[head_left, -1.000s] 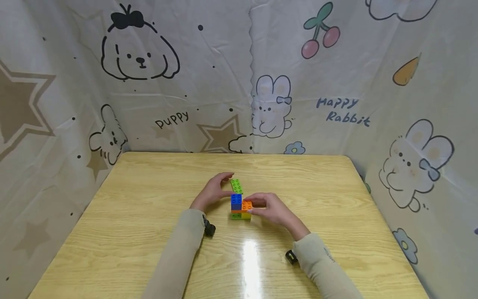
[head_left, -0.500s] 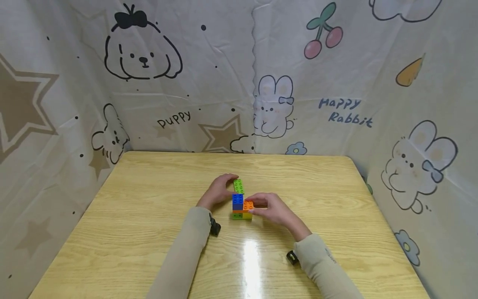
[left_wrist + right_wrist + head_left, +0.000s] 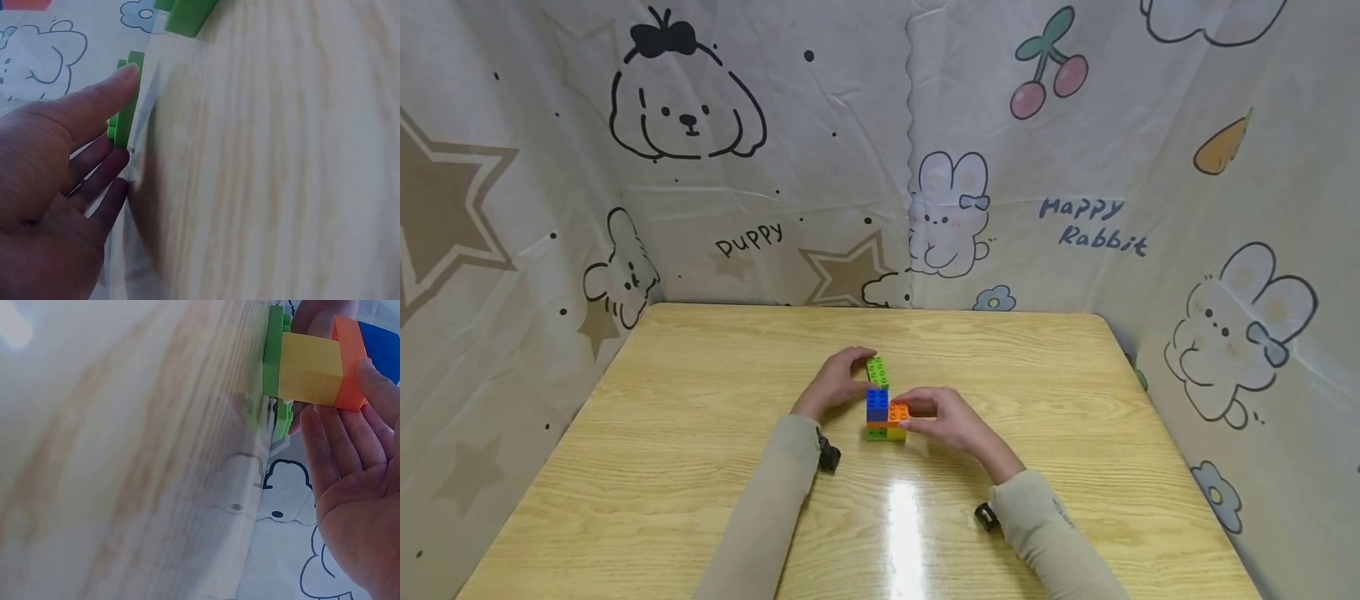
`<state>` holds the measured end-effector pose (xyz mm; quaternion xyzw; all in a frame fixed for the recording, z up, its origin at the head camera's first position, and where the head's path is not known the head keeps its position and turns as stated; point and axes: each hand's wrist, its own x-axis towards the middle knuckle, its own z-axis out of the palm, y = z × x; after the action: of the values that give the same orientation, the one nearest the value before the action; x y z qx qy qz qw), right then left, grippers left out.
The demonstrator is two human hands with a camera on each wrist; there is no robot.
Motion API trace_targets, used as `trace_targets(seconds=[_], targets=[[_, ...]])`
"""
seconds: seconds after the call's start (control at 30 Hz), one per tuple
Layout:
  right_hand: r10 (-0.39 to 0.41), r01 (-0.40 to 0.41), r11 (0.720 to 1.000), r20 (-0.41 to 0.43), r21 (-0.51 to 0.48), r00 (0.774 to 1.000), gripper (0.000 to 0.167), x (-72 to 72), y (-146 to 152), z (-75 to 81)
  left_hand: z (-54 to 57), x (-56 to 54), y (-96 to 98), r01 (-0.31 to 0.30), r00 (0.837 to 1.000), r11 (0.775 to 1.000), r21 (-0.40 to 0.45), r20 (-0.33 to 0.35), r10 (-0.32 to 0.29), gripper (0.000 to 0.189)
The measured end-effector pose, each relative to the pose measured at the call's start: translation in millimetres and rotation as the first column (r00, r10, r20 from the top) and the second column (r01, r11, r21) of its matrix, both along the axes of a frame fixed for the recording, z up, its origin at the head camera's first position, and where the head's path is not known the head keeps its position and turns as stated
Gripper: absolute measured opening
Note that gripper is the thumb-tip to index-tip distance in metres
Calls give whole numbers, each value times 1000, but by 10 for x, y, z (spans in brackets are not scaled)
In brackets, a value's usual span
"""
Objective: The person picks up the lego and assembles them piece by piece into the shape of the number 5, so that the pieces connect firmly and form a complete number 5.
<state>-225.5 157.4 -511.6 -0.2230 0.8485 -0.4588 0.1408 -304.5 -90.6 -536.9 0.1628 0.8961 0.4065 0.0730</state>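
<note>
A small stack of building blocks stands mid-table. Its blue block (image 3: 877, 405) sits on the left of an orange block (image 3: 898, 412), above a yellow block (image 3: 309, 369) and a flat green base (image 3: 272, 350). My right hand (image 3: 951, 421) pinches the orange block from the right, thumb on the near side. Behind the stack is a loose flat green block (image 3: 877, 372) with two rows of studs. My left hand (image 3: 835, 382) holds that green block, thumb at one end and fingers at the other, as the left wrist view shows.
The light wooden table (image 3: 662, 450) runs back to a printed cloth (image 3: 820, 167) that hangs behind and along both sides. Light glares off the tabletop in front of the stack. A black wrist camera (image 3: 829, 455) sits at the left cuff.
My left hand has come right and closed its thumb and fingers on the loose green block, which has shifted very slightly since. My right hand has stayed on the stack.
</note>
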Motion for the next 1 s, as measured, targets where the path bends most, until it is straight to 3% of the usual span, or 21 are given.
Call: trace_targets(seconds=[0.43,1.0], targets=[[-7,7,1000,8,5,1000,36,-7,10,-3,108,49,-56,2,1000,996,89,20,-4,68],[9,-9,1000,0,-6,1000,36,-7,2,2,237,151,-170,-9,999,993,120,-45,14,65]])
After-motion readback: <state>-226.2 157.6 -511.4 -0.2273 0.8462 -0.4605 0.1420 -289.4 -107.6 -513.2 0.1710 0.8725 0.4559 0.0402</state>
